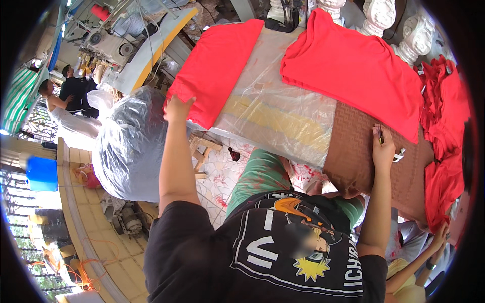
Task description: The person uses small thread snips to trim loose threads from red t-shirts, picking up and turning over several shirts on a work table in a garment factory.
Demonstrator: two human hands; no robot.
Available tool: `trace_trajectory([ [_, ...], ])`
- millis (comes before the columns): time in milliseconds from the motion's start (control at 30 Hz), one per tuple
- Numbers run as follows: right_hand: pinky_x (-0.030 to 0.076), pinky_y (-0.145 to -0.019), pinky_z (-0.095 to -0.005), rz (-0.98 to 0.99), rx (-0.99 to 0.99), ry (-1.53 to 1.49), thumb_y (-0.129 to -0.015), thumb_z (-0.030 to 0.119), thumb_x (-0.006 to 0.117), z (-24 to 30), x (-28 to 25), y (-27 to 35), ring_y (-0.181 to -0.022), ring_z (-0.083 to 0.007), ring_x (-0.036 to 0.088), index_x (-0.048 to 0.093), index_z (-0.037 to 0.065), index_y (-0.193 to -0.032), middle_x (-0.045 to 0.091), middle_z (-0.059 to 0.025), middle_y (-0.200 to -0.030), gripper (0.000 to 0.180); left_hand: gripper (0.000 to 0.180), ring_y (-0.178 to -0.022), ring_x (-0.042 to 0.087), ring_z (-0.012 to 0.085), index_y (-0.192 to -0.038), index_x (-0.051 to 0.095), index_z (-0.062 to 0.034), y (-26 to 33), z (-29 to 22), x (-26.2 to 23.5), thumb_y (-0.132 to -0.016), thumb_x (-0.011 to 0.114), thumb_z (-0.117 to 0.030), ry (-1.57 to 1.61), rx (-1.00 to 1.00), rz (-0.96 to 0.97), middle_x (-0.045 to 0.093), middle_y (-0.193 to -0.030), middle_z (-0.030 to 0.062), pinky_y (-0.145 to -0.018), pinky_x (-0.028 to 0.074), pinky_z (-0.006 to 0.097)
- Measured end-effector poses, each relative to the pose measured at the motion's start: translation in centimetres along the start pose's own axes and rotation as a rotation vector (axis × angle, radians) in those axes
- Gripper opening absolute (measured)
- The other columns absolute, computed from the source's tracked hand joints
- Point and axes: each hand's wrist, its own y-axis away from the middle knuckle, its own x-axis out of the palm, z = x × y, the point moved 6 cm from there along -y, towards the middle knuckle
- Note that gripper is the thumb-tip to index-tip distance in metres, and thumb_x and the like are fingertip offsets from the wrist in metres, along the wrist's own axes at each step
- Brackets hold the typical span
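My left hand is at the near left edge of a folded red garment, its fingers curled on the cloth. That garment lies smooth across the left end of the table. My right hand is closed around a small dark object, mostly hidden by the fingers. It rests over a brown textured cloth, just short of a second red garment spread at the far right. A small white item lies beside my right hand.
Clear plastic sheeting covers the table's middle. More crumpled red garments hang at the right edge. A big plastic bag stands left, below a sewing machine. Another person's hands show at the lower right; two people sit far left.
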Motion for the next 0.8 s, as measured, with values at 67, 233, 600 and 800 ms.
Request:
trace_trajectory([
  [67, 0.046, -0.084, -0.0315, 0.012, -0.027, -0.031, -0.088, 0.015, 0.059, 0.5, 0.6, -0.1, -0.096, -0.0265, 0.063, 0.062, -0.002, -0.099, 0.064, -0.0163, -0.101, 0.02, 0.075, -0.106, 0.054, 0.0295, -0.122, 0.052, -0.0037, -2.9, 5.8, 3.3, -0.065, 0.078, -0.045, 0.256, -0.039, 0.178, 0.057, -0.116, 0.0172, -0.088, 0.043, 0.043],
  [233, 0.047, -0.081, -0.0323, -0.019, -0.014, -0.004, -0.086, 0.015, 0.06, 0.0, -0.6, -0.1, -0.093, -0.0273, 0.063, 0.062, -0.001, -0.097, 0.065, -0.0161, -0.098, 0.02, 0.052, -0.067, 0.06, 0.0168, -0.101, 0.063, -0.004, -1.6, 2.3, 5.1, -0.065, 0.082, -0.035, 0.649, -0.179, 0.557, 0.065, -0.085, 0.0079, -0.053, 0.043, 0.032],
  [600, 0.047, -0.077, -0.0373, -0.036, -0.09, 0.029, -0.083, 0.006, 0.058, 0.4, -0.5, -0.5, -0.093, -0.034, 0.059, 0.06, 0.003, -0.099, 0.06, -0.0163, -0.103, 0.017, 0.035, -0.108, 0.055, 0.0163, -0.119, 0.053, -0.0039, 3.2, -17.1, -17.1, -0.089, 0.06, -0.02, 1.652, 0.731, 0.473, 0.059, -0.116, 0.0064, -0.095, 0.041, 0.032],
  [800, 0.048, -0.077, -0.0382, -0.151, -0.103, -0.107, -0.079, 0.012, 0.067, 7.3, -3.1, -1.7, -0.089, -0.028, 0.06, 0.058, 0.008, -0.115, 0.06, -0.0104, -0.104, 0.036, 0.048, -0.119, 0.048, 0.022, -0.13, 0.044, -0.0039, 15.8, -24.9, -32.2, -0.094, 0.049, -0.036, 1.813, 1.71, 1.295, 0.052, -0.128, 0.0083, -0.102, 0.035, 0.037],
])
